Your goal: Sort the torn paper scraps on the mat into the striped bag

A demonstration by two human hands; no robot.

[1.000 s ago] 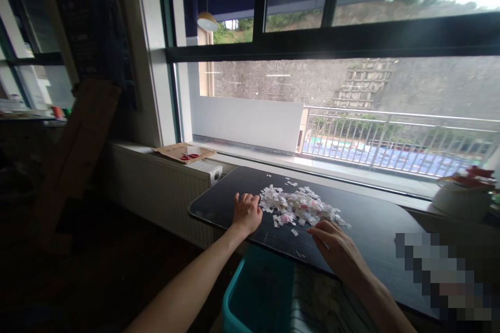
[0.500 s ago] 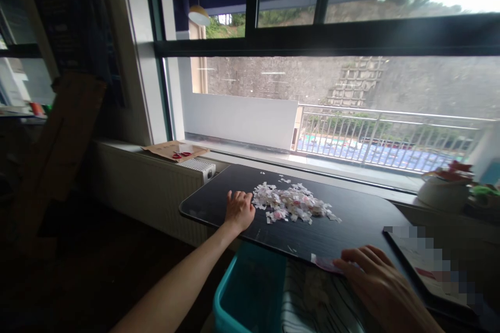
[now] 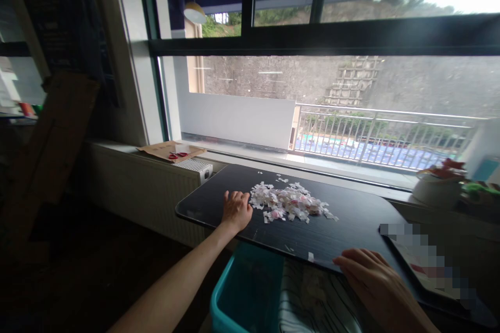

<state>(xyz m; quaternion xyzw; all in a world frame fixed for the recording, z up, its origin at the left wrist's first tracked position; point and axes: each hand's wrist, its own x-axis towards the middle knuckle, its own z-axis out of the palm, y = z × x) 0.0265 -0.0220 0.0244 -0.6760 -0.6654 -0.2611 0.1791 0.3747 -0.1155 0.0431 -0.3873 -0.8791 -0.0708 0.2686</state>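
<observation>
The scraps [image 3: 295, 201] lie in a loose, low heap toward the middle of the table [image 3: 351, 223], with a few strays behind it, on the window side. The left hand [image 3: 237, 211] rests just left of the heap, its fingers loosely spread and apparently holding nothing. The right hand [image 3: 369, 274] is at the near edge, well apart from the heap, fingers together and bent; whether it pinches anything underneath, I cannot tell. A lone scrap [image 3: 311, 256] sits close to that edge, so a brush from the right hand could tip it off, toward the bin [image 3: 219, 299] or the striped cloth [image 3: 312, 299] below. The heap looks light enough to scatter if an arm swept quickly or air came through the window [image 3: 195, 47], though whether that is open is unclear. Flat bits may also cling to the smooth top and resist the fingertips. The scraps are thin, mostly white with pinkish patches, small and irregular, with straight-looking edges. The table is dark, faintly streaked, with rounded corners; the bin is teal, its rim smooth and probably plastic. On the sill, red-handled scissors [image 3: 177, 155] lie on flat brown paper [image 3: 156, 150].
</observation>
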